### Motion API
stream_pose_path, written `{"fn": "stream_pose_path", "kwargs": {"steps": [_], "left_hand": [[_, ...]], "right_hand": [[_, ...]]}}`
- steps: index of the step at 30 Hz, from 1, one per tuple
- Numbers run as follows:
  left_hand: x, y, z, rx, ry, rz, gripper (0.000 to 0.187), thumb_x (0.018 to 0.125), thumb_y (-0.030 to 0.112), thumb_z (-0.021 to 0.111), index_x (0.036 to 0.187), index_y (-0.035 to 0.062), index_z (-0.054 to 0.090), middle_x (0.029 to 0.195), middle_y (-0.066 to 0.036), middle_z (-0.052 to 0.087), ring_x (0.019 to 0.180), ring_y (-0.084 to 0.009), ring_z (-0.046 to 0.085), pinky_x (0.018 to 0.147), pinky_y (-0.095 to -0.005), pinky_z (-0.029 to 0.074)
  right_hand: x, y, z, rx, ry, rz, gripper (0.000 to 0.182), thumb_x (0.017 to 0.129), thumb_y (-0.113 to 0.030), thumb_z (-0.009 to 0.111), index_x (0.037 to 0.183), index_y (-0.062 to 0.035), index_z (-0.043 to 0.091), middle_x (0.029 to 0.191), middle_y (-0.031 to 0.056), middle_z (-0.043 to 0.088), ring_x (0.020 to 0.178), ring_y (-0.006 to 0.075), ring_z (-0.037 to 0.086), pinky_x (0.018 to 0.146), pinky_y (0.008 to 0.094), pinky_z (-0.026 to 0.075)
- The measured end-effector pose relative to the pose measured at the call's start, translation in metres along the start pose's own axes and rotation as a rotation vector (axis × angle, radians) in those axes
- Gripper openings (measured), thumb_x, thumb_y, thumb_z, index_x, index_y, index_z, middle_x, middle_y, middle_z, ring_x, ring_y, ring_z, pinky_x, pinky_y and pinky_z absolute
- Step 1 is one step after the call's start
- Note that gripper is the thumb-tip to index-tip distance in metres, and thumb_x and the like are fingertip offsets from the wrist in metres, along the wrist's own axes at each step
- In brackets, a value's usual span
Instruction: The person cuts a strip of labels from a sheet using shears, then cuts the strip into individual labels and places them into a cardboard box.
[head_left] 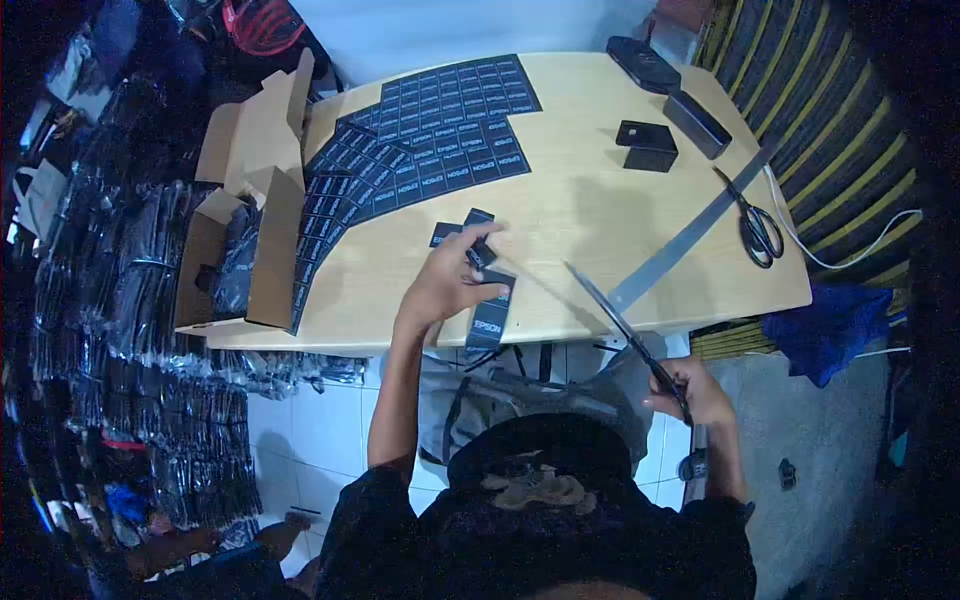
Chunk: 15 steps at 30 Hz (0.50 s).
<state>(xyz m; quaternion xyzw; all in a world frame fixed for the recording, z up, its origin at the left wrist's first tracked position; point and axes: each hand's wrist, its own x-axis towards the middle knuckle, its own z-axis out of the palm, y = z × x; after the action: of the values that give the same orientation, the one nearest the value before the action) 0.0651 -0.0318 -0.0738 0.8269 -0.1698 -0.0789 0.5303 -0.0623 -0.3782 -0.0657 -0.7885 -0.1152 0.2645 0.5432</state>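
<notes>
My left hand [440, 280] is over the front middle of the table, its fingers curled around a black EPSON label strip [488, 322] that hangs toward the table's front edge. Small cut black label pieces [478, 217] lie by its fingertips. Past the front edge, my right hand [697, 392] grips the handles of long-bladed scissors [625, 325]. Their blades are spread and point up-left toward the strip, the lower one blurred.
Printed EPSON label sheets [455, 110] cover the table's back left, beside an open cardboard box [275, 245]. A steel ruler [685, 238], spare scissors [755, 232], a small black box [648, 147], a long black case [697, 125] and a dark flat item [643, 65] lie right.
</notes>
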Motion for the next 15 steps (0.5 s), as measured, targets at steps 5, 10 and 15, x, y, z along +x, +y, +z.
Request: {"fn": "stream_pose_path", "kwargs": {"steps": [5, 10, 15], "left_hand": [[-0.010, 0.018, -0.015, 0.209, 0.148, -0.098, 0.107, 0.055, -0.001, 0.080, 0.142, 0.0176, 0.022, 0.122, -0.026, 0.045, 0.084, -0.0217, 0.060, 0.063, -0.0283, 0.054], [-0.029, 0.039, -0.017, -0.036, 0.272, -0.089, 0.105, 0.057, -0.004, 0.080, 0.142, 0.0153, 0.022, 0.135, -0.018, 0.040, 0.071, -0.0072, 0.057, 0.058, -0.0191, 0.049], [-0.040, 0.075, 0.017, -0.396, 0.232, 0.092, 0.087, 0.062, -0.007, 0.076, 0.136, 0.0044, 0.030, 0.133, -0.017, 0.040, 0.072, -0.0040, 0.057, 0.059, -0.0163, 0.048]], "right_hand": [[0.016, -0.002, 0.034, 0.178, 0.268, -0.120, 0.023, 0.067, -0.012, 0.078, 0.073, -0.0052, 0.057, 0.062, -0.0059, 0.047, 0.055, 0.0028, 0.040, 0.048, 0.0207, 0.030], [0.043, -0.031, 0.058, 0.193, 0.355, -0.187, 0.026, 0.067, -0.013, 0.079, 0.086, -0.0043, 0.063, 0.061, -0.0067, 0.045, 0.056, 0.0028, 0.039, 0.049, 0.0204, 0.028], [0.081, -0.061, 0.080, 0.321, 0.311, -0.362, 0.031, 0.071, -0.010, 0.077, 0.096, -0.0034, 0.062, 0.062, -0.0070, 0.044, 0.055, 0.0026, 0.040, 0.050, 0.0197, 0.031]]}}
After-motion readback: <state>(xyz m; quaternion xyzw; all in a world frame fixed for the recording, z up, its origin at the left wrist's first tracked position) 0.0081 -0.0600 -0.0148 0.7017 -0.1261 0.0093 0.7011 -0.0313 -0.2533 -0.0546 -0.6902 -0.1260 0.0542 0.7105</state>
